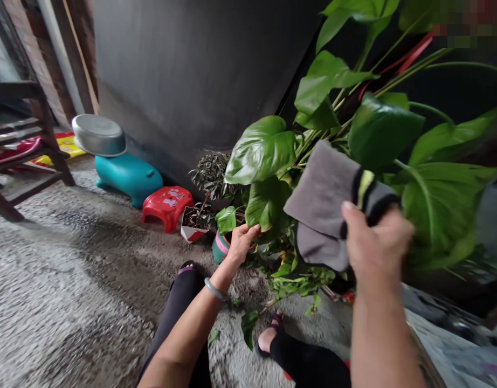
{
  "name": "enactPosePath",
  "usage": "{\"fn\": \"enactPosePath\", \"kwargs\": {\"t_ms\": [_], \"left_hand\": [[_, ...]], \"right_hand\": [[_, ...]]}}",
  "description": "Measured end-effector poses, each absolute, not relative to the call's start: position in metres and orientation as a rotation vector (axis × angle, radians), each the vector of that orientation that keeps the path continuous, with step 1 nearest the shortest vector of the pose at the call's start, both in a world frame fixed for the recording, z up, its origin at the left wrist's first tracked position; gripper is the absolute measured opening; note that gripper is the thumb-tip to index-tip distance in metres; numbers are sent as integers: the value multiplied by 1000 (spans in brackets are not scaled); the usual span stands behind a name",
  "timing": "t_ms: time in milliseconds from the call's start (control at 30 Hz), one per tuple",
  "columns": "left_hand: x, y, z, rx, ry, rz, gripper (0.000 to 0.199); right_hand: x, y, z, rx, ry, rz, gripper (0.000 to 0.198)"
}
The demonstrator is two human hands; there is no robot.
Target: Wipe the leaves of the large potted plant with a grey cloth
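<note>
A large potted plant with broad green leaves fills the right half of the view. My left hand (242, 241) pinches the lower tip of one drooping leaf (266, 205). Just above it a bigger glossy leaf (261, 151) spreads to the left. In my right hand (375, 242) is a folded grey cloth (323, 199) with black edging and a yellow-green stripe. The cloth hangs in front of the stems, to the right of the pinched leaf, and hides part of the plant. My right fingers are slightly blurred and partly behind the cloth.
A red stool (167, 207), a teal animal-shaped seat (127, 175) and a metal basin (98, 134) on it stand along the dark wall (184, 70). Near them are a small planter (195, 226) and a green pot (220, 248). A wooden chair (28, 145) is at left.
</note>
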State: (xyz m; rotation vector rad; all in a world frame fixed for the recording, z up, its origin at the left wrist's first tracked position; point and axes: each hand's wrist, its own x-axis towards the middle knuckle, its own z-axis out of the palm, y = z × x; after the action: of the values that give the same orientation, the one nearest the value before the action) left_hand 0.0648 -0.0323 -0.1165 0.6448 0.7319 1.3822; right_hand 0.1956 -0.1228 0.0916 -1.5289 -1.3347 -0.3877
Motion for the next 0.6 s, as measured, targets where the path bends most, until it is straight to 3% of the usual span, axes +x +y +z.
{"fn": "enactPosePath", "kwargs": {"t_ms": [233, 300, 467, 600], "left_hand": [[53, -26, -121, 654, 714, 1446, 35], [49, -22, -122, 667, 694, 1451, 31], [59, -24, -122, 682, 688, 1448, 33], [61, -26, -125, 686, 702, 1448, 35]], "right_hand": [[178, -133, 39, -1656, -1835, 297, 38], [189, -145, 51, -1658, -1714, 270, 39], [182, -120, 82, -1479, -1452, -259, 48], [156, -106, 40, -1518, -1751, 29, 47]]}}
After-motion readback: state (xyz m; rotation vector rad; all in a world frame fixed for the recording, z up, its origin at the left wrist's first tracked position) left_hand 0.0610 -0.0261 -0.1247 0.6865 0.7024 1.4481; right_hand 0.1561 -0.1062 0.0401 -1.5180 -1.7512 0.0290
